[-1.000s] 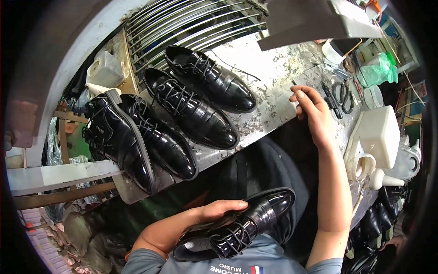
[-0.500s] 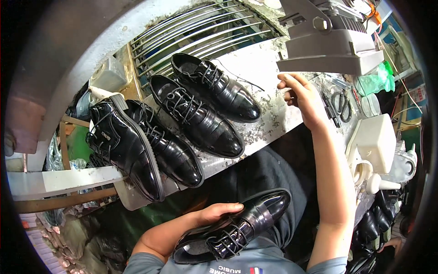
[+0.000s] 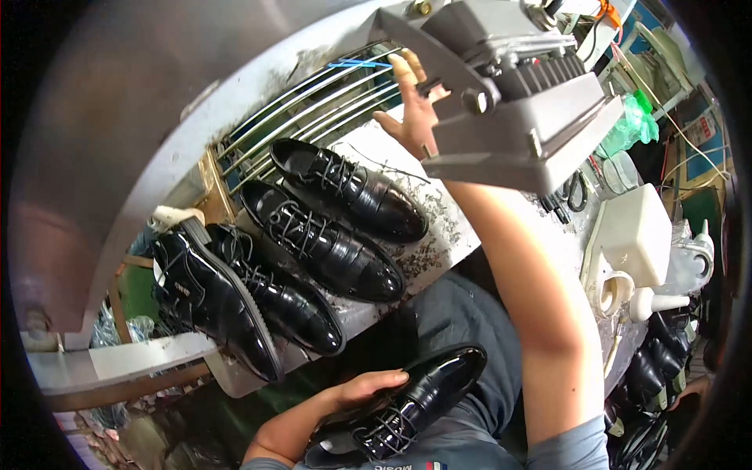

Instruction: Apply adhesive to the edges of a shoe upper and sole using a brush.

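Note:
My left hand (image 3: 370, 389) grips a glossy black lace-up dress shoe (image 3: 427, 395) by its side, low over my lap, toe pointing up and to the right. Up at the far side of the bench, my right hand (image 3: 411, 110) reaches past a grey floodlight (image 3: 517, 110), which hides part of the palm and wrist. Its fingers are spread by the end of a metal bar rack (image 3: 313, 102); I see nothing held in them. Similar shoes stand on the bench left of my right arm, among them one shoe (image 3: 352, 192) near the rack and another shoe (image 3: 325, 243) beside it.
At the left, one shoe (image 3: 215, 301) leans on its side against another shoe (image 3: 286, 301). Dark scraps litter the white bench top (image 3: 450, 227). Right of my arm are black-handled scissors (image 3: 577, 192), a white plastic container (image 3: 633, 235) and a green plastic bag (image 3: 633, 125). More black shoes (image 3: 654, 364) sit lower right.
My right hand has moved up and left, from beside the floodlight to behind it near the rack. The view has shifted; my left hand still holds the shoe.

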